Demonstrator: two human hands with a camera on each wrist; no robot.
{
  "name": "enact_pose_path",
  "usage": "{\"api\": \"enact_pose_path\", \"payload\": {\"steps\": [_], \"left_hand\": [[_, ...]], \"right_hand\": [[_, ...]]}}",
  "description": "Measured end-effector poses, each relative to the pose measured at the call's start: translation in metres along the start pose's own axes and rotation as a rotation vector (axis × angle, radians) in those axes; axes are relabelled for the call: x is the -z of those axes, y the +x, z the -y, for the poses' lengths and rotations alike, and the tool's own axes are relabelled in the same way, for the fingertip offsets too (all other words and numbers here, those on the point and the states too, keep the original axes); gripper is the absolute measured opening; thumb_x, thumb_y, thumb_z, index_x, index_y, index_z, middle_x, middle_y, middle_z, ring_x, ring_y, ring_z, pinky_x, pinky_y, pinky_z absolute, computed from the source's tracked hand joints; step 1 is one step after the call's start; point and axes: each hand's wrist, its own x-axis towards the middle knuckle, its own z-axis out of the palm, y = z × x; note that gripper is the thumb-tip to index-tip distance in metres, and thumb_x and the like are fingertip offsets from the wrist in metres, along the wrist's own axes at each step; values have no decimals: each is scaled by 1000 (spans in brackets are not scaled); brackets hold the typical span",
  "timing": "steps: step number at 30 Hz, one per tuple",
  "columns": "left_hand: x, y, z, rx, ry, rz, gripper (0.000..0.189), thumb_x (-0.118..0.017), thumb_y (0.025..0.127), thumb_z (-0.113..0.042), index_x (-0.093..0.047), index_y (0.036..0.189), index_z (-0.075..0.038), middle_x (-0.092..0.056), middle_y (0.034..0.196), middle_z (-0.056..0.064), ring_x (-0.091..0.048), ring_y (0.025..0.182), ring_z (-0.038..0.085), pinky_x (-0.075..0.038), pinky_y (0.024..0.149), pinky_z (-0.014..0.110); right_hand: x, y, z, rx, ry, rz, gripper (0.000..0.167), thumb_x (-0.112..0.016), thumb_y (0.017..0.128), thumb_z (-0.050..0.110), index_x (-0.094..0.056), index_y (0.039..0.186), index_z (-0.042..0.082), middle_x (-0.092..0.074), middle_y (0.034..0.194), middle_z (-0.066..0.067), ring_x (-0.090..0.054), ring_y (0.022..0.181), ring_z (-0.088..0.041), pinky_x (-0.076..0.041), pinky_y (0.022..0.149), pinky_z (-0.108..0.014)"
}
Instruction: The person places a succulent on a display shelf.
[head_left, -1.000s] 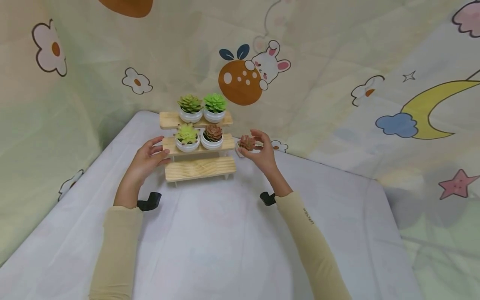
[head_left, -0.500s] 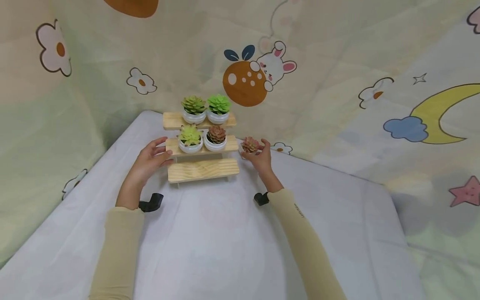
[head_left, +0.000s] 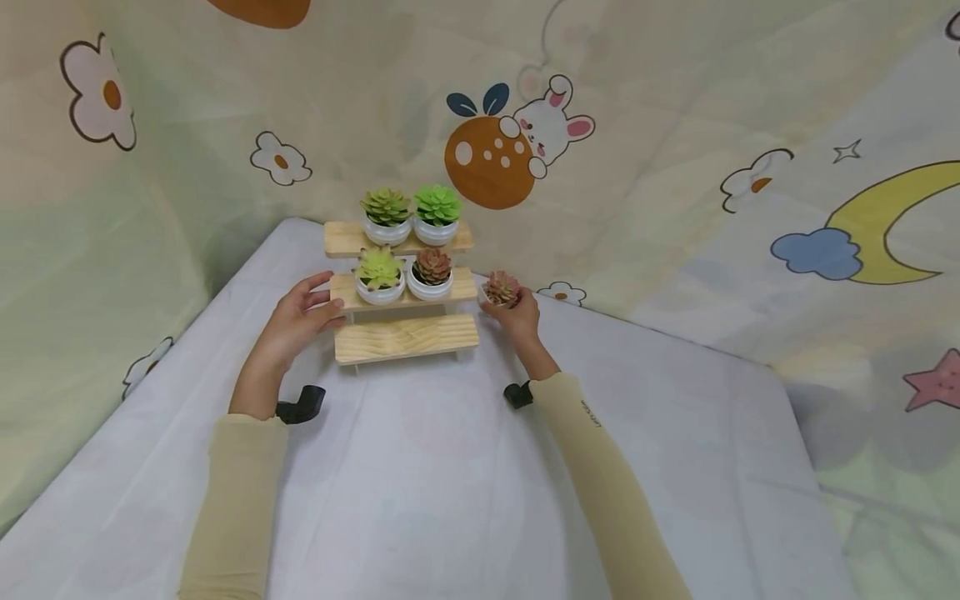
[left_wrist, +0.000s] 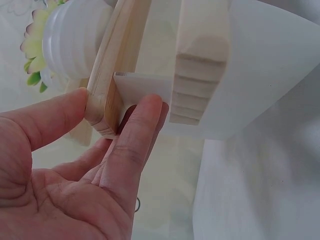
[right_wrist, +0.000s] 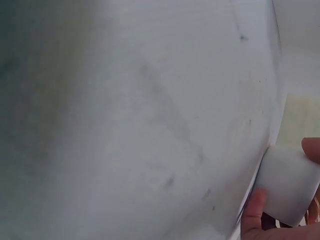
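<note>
A three-tier wooden plant stand (head_left: 407, 339) stands on the white cloth. My left hand (head_left: 296, 321) pinches the left end of its middle shelf, thumb on the upper face and fingers underneath, as the left wrist view shows. At the stand's right side my right hand (head_left: 521, 321) grips a small succulent (head_left: 502, 288) with reddish-pink leaves in a white pot (right_wrist: 287, 182). Fingers cover part of that pot in both views. On the middle shelf sit a yellow-green succulent (head_left: 379, 268) and a reddish-brown succulent (head_left: 432, 268), both in white pots.
The top shelf bears a dark green succulent (head_left: 386, 208) and a bright green succulent (head_left: 438, 207). Bare wood shows on the lowest shelf. A printed fabric backdrop (head_left: 637, 200) rises right behind the stand, and white cloth (head_left: 420, 483) covers the table.
My right hand has lowered and closed its fingers around the reddish-pink succulent's pot. The left hand keeps its hold on the shelf. The head view has shifted slightly.
</note>
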Motion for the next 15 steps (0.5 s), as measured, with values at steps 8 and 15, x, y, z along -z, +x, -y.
{"api": "enact_pose_path", "payload": {"steps": [8,15], "left_hand": [[-1,-3,0,0,19,5,66,-52,102,-14,-15,156,-5,-36,147,27,-50,123,32,-48,102,34],[0,-3,-1,-5,31,14,66,-51,102,-15,-14,156,-6,-36,147,27,-51,118,27,-49,100,33]], "right_hand": [[9,-8,-5,31,25,-30,73,-81,80,19,-44,138,-4,-52,133,-20,-49,121,-30,-47,103,-40],[22,-31,-1,162,39,-57,65,-81,78,21,-50,129,-4,-56,119,-18,-52,106,-28,-49,86,-36]]}}
